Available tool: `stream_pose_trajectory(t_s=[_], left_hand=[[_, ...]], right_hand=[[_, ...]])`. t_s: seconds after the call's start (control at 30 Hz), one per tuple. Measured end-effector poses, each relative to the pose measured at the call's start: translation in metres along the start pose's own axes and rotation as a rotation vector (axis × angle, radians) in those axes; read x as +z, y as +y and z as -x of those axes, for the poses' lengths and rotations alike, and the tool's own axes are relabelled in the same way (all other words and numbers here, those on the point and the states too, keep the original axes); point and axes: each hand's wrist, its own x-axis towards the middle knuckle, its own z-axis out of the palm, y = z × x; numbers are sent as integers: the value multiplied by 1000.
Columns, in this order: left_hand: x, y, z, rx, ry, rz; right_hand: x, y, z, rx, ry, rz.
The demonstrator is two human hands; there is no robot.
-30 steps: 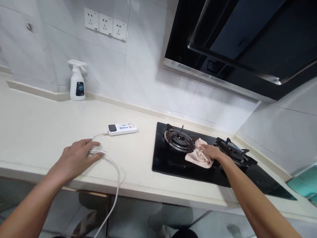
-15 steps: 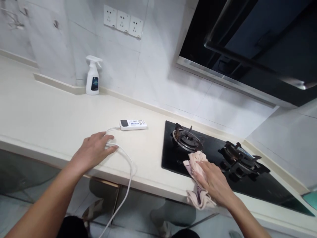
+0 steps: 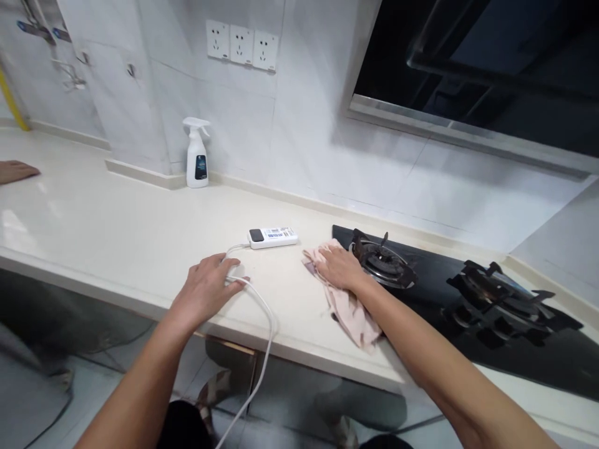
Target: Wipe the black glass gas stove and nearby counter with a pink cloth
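Observation:
On the pale countertop (image 3: 154, 218), my left hand (image 3: 206, 290) rests with its fingers curled around a white cable (image 3: 269, 337); thumb and forefinger stand apart, and the cable loops out between them. That cable runs to a white power strip (image 3: 274, 237) with a dark end and printed labels, just beyond the hand. My right hand (image 3: 341, 268) presses a pink cloth (image 3: 353, 315) onto the counter at the left edge of the black gas stove (image 3: 425, 299). Part of the cloth trails toward the counter's front edge.
A white spray bottle (image 3: 197, 156) stands against the wall. Another person's hand (image 3: 16, 171) lies on the counter at far left. Iron pan supports (image 3: 515, 299) rise from the stove, and a dark range hood (image 3: 482, 75) overhangs it. Wall sockets (image 3: 242, 45) sit above.
My right hand has moved left with the cloth, from the stove's front edge to the counter beside it. My left hand keeps its place by the cable. The view has turned left, showing another person's hand.

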Motion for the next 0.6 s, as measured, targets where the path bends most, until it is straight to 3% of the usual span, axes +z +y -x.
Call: stream_pose_trajectory(t_s=[0.1, 0.23, 0.43, 0.6], left_hand=[[-3, 2, -2, -31, -5, 111], [-8, 4, -2, -70, 4, 242], [-12, -1, 1, -110, 86, 462], [-12, -2, 0, -185, 152, 676]], right_hand=[[3, -5, -36, 68, 3, -28], [7, -14, -39, 112, 25, -59], [4, -38, 23, -26, 32, -79], [-8, -90, 80, -266, -43, -302]])
